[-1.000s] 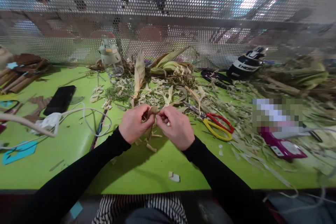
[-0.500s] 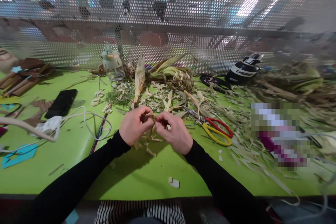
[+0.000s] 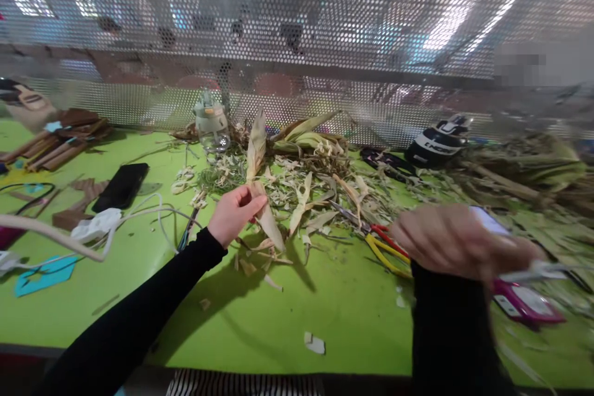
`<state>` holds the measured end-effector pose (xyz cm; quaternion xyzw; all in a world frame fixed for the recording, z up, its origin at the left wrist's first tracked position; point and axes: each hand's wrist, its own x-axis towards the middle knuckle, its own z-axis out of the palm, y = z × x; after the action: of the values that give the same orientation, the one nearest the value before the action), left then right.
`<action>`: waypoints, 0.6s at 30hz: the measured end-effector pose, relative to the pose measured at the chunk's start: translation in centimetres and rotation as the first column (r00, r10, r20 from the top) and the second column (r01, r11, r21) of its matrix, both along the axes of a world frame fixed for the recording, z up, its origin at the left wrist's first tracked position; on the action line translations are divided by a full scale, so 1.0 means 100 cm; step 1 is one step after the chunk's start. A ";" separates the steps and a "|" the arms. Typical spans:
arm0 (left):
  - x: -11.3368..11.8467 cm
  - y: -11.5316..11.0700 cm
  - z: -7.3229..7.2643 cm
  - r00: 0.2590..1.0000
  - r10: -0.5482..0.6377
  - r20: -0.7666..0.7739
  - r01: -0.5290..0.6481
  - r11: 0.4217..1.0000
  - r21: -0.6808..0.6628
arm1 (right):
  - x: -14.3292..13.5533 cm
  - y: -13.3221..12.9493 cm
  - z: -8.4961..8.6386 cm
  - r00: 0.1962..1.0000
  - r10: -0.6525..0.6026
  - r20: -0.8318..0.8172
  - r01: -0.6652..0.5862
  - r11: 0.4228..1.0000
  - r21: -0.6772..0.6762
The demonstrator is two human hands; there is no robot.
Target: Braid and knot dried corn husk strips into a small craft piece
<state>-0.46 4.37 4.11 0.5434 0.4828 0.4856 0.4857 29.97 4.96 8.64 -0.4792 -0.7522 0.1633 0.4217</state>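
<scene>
My left hand (image 3: 236, 213) pinches a pale dried corn husk (image 3: 270, 223) between thumb and fingers, above the green tabletop. The husk hangs down to the right from the fingertips. Just behind it rises a pointed, folded corn husk (image 3: 257, 145). My right hand (image 3: 457, 238) is over the right side, smeared by motion; whether anything is in its fingers cannot be made out. Partly behind that hand lie scissors (image 3: 387, 255) with red and yellow handles. To its lower right is a magenta and white object (image 3: 533, 306), its kind unclear.
Husk scraps (image 3: 297, 167) cover the middle and right. A clear bottle (image 3: 212, 127) and a black bottle (image 3: 436, 143) stand at the back before a perforated metal screen (image 3: 297, 12). To the left lie a black phone (image 3: 121, 187), a white plug (image 3: 96, 226) with cables, and brown rolls (image 3: 69, 136).
Both hands were together over small husk pieces. My right hand has moved away to the right, while my left hand stays near the middle with a husk. The view has shifted slightly.
</scene>
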 end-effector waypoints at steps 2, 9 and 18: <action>0.002 -0.002 0.002 0.999 -0.034 -0.009 0.034 0.999 -0.008 | -0.007 0.005 -0.003 0.996 -0.085 0.034 0.087 0.995 -0.053; 0.013 -0.014 -0.006 0.984 -0.162 -0.070 0.160 0.987 -0.026 | -0.070 0.000 -0.021 1.000 0.006 0.017 -0.001 0.970 -0.244; 0.010 -0.038 0.026 0.981 -0.187 -0.047 0.193 0.968 0.160 | -0.102 -0.010 -0.044 0.922 0.085 -0.377 -0.221 0.916 -0.334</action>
<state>0.51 0.59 6.71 0.6329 0.3946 0.4662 0.4759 19.81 3.95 4.23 -0.4511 -0.6551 0.4187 0.4381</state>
